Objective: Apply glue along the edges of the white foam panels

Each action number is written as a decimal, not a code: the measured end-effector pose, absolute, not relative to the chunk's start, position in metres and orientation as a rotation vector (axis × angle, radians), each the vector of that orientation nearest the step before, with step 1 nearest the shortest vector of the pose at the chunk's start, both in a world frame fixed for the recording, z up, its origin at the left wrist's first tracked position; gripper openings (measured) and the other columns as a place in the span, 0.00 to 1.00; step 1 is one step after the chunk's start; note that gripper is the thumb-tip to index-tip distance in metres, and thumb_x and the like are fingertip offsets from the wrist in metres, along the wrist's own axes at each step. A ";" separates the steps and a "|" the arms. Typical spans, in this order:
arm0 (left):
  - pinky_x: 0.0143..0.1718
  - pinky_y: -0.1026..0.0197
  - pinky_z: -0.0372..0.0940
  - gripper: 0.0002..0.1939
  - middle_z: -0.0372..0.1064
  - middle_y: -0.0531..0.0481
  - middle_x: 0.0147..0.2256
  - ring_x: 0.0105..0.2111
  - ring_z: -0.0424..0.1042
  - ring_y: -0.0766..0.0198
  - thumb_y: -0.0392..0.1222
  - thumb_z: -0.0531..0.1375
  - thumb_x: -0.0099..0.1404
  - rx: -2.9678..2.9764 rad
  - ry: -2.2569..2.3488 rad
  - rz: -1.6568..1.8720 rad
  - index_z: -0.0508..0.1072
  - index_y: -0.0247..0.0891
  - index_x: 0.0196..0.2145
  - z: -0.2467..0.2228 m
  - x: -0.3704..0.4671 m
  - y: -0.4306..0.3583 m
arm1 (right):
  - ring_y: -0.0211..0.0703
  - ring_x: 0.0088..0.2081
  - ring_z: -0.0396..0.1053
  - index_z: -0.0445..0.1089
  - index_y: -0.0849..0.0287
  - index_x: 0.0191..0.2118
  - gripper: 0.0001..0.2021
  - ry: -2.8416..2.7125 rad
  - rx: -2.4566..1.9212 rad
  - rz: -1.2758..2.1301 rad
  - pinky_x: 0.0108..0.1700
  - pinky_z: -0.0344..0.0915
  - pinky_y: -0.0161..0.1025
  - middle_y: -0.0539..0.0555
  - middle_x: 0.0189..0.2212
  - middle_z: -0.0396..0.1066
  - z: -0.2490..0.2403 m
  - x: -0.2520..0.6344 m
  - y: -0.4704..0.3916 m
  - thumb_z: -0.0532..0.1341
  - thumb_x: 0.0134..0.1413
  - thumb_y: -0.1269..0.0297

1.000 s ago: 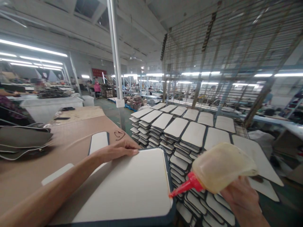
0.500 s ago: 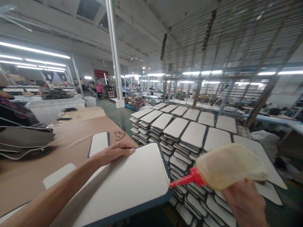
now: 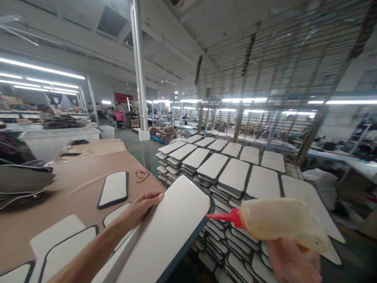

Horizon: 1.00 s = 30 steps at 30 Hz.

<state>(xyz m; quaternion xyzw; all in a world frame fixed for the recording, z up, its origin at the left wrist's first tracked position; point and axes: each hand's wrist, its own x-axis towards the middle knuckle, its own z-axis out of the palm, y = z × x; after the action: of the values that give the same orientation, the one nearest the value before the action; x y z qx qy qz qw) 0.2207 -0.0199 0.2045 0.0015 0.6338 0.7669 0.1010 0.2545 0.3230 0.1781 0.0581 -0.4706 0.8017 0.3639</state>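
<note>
My left hand point(image 3: 146, 204) grips the left edge of a white panel with a dark border point(image 3: 171, 224), thumb on top and fingers beneath. The panel is held tilted in front of me, its far end to the right. From the right, my right hand point(image 3: 294, 259) is closed around a squeeze bottle point(image 3: 284, 220) of yellowish glue-like liquid, gripping it from below. The bottle lies nearly level, and its red nozzle point(image 3: 222, 217) touches the panel's right rim near the rounded corner. A wet yellowish line shows along that end.
Racks stacked with similar panels point(image 3: 234, 173) stand at the right, below a raised wire mesh frame point(image 3: 273, 70). On the brown table point(image 3: 85, 181) lie loose panels point(image 3: 113, 190) and eyeglasses point(image 3: 142, 176). A metal post point(image 3: 140, 70) rises beyond the table; people are in the distance.
The panel has turned so its far corner points more away from me. The nozzle has moved from along the end edge to round the corner onto the right side. My view has shifted slightly.
</note>
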 end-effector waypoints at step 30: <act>0.22 0.66 0.62 0.20 0.68 0.54 0.20 0.21 0.69 0.65 0.49 0.70 0.43 -0.196 1.762 2.356 0.66 0.35 0.27 0.211 0.243 0.028 | 0.47 0.27 0.71 0.69 0.54 0.44 0.27 -1.189 0.278 2.216 0.29 0.72 0.39 0.53 0.28 0.73 0.194 0.251 0.335 0.72 0.32 0.65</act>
<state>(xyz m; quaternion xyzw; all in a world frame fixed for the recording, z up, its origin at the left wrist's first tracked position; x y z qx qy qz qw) 0.2427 0.0282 0.2107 -0.0662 0.5948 0.7954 0.0964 0.2512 0.3354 0.1942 0.1046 -0.4481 0.8353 0.3008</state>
